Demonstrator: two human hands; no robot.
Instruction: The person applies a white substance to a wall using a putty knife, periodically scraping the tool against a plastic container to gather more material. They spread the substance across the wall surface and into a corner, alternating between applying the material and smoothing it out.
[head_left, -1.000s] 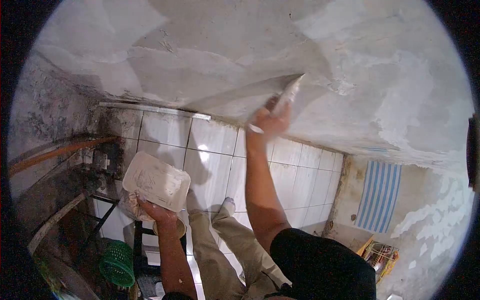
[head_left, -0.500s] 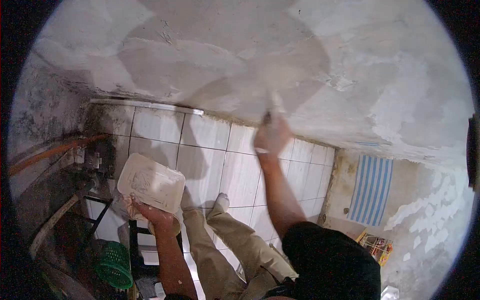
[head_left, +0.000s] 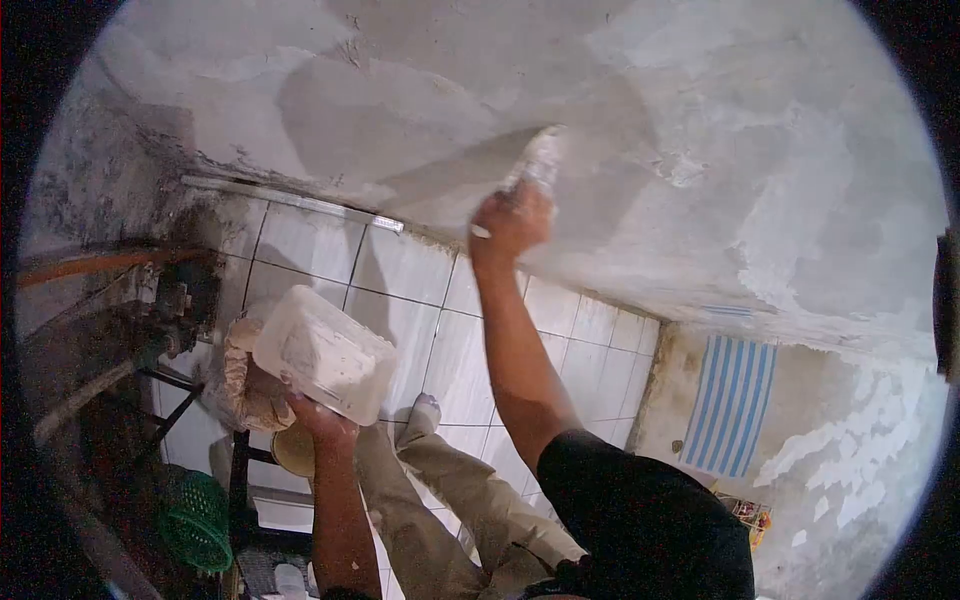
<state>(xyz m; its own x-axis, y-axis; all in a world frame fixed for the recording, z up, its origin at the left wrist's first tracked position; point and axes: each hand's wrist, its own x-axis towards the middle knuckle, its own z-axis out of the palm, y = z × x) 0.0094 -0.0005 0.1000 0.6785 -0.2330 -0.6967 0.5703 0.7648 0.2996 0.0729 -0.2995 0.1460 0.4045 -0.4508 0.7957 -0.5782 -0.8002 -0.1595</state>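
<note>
The right hand (head_left: 510, 220) is raised against the plastered wall (head_left: 720, 130), fingers wrapped tight around the handle of a trowel (head_left: 535, 165) whose blade lies flat on the grey surface. The left hand (head_left: 320, 418) is lower down, gripping a white tub (head_left: 325, 352) from underneath and tilting it toward the wall. Far below lie the white floor tiles (head_left: 400, 270), with a green basket (head_left: 195, 520) at the lower left and a blue-striped cloth (head_left: 730, 405) off to the right.
</note>
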